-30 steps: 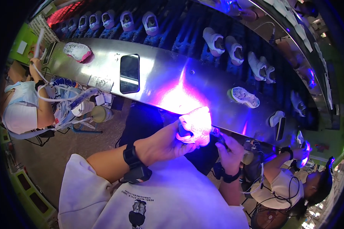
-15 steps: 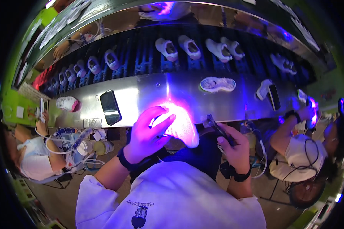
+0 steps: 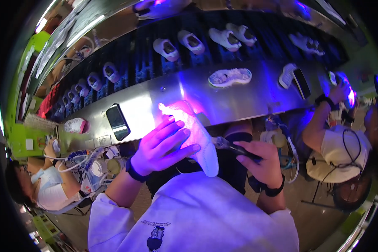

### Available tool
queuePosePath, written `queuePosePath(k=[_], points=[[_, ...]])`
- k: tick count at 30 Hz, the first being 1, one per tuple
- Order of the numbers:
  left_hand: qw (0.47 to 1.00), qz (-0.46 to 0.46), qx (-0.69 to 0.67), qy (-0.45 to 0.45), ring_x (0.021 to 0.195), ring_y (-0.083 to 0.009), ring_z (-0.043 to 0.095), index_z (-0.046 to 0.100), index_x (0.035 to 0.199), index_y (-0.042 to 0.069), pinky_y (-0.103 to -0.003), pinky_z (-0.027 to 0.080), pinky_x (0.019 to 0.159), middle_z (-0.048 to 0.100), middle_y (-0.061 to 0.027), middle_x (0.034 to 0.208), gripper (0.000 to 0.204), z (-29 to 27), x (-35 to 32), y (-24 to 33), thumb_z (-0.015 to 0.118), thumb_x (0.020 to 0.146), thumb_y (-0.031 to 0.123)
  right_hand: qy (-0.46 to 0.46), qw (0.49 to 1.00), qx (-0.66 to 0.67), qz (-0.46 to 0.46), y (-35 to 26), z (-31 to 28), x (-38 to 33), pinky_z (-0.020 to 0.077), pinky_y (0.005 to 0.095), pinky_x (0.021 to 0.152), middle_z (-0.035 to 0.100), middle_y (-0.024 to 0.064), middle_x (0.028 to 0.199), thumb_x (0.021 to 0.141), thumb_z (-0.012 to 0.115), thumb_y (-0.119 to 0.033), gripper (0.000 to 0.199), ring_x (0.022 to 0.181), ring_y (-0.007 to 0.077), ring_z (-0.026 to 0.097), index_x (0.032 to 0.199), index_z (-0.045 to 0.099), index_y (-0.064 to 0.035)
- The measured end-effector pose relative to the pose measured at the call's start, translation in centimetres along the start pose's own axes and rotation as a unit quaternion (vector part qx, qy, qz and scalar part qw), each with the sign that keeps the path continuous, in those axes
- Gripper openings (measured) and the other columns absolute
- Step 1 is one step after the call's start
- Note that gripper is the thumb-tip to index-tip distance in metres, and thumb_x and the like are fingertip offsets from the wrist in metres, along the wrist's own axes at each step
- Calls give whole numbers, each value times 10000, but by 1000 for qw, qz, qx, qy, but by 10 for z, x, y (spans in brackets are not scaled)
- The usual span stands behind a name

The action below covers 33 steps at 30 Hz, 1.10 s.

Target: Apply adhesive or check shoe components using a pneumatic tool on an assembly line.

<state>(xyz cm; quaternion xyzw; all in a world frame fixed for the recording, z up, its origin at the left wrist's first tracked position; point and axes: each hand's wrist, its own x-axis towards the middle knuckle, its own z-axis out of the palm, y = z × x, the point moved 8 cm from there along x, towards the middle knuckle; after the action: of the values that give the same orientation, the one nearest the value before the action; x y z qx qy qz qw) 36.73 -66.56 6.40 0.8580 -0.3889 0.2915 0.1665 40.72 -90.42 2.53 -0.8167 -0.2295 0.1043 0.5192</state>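
Left hand: the left hand (image 3: 161, 147) is clamped on a white shoe (image 3: 195, 136), fingers spread over its side.
Right hand: the right hand (image 3: 260, 161) is closed around a dark pen-like tool (image 3: 233, 147), tip near the shoe.
Shoe: held above the lap, just near of the steel surface (image 3: 239, 101), glowing under violet light.
Surface: a dark phone (image 3: 116, 122) lies left of the shoe; another shoe (image 3: 230, 77) sits farther right.

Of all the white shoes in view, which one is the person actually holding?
The white shoe lit pink-violet, gripped by the left hand above the lap. The other shoes lie on the steel bench or sit in the dark rack behind it, untouched.
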Motion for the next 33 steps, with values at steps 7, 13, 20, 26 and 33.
queuePosePath(k=[7,13,20,26,33], points=[[887,-353,-284,-86,1172,-330,657,648,1379,91,-419,540,992,650,-169,1281,647,56,-31,-106,849,768,167,49,968,94,228,75,7,-22,518,293,754,690,44,870,871,788,-96,353,799,105,608,1192,710,29],[820,-565,-81,-49,965,-407,723,722,1197,-16,-463,572,909,732,-276,1005,608,58,-94,-298,757,797,439,48,957,127,255,103,19,-3,379,227,524,614,-6,802,942,678,-51,295,604,56,500,1231,642,-7],[737,-650,136,-123,1043,-317,729,747,1082,46,-415,588,899,752,-179,1088,452,87,-146,-465,726,815,411,58,953,68,290,163,9,-16,432,224,572,659,20,925,991,703,-170,407,693,64,557,1370,595,-70],[686,-577,349,-274,1103,-261,713,744,1160,111,-439,588,878,721,-103,1240,294,128,-87,-463,612,958,279,115,958,-34,259,102,-2,16,399,225,557,578,-49,844,997,690,-158,318,659,52,498,1281,618,-34],[777,-591,101,-193,1261,-333,610,711,1176,93,-467,500,1008,692,-152,1252,309,251,0,-440,527,964,222,135,950,133,248,139,1,12,419,225,584,580,-33,892,966,694,-105,390,697,64,514,1337,584,-57]])
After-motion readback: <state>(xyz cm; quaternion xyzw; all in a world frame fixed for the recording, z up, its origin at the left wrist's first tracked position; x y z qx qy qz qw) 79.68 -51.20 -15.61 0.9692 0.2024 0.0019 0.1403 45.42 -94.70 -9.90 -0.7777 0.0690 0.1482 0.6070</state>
